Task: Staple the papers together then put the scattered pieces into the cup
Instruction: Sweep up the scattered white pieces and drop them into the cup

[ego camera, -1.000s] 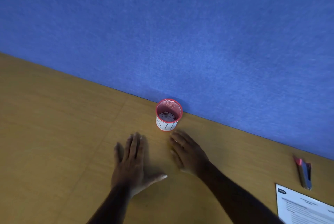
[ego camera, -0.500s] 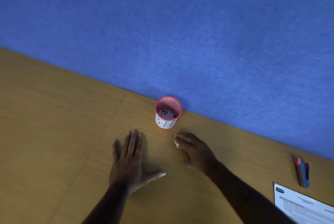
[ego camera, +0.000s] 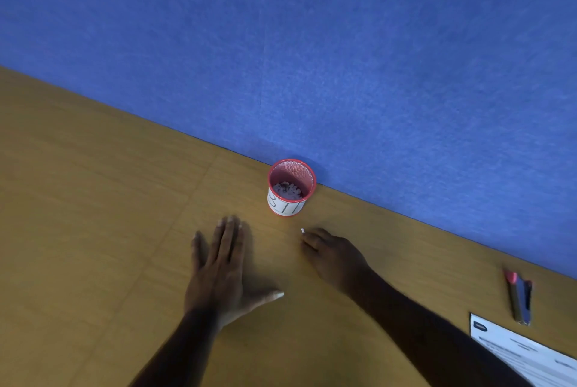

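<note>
Head view, right grip (ego camera: 335,257) pinching white piece (ego camera: 302,230), cup (ego camera: 291,188) just beyond

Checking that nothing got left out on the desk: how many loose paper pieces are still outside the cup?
1: a small white piece pinched at the right hand's fingertips, just in front of the cup. More may be hidden under the hands.

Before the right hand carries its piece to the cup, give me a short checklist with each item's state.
1. Piece in right hand: a small white piece shows at the fingertips: ok.
2. Cup upright, mouth open, pieces already inside: ok.
3. Path from hand to cup free: ok.
4. Left hand flat on the table, apart from the cup: ok.
5. Other loose pieces left on the table: cannot tell.
6. Papers stapled: cannot tell; the stapler lies beside them.
</note>
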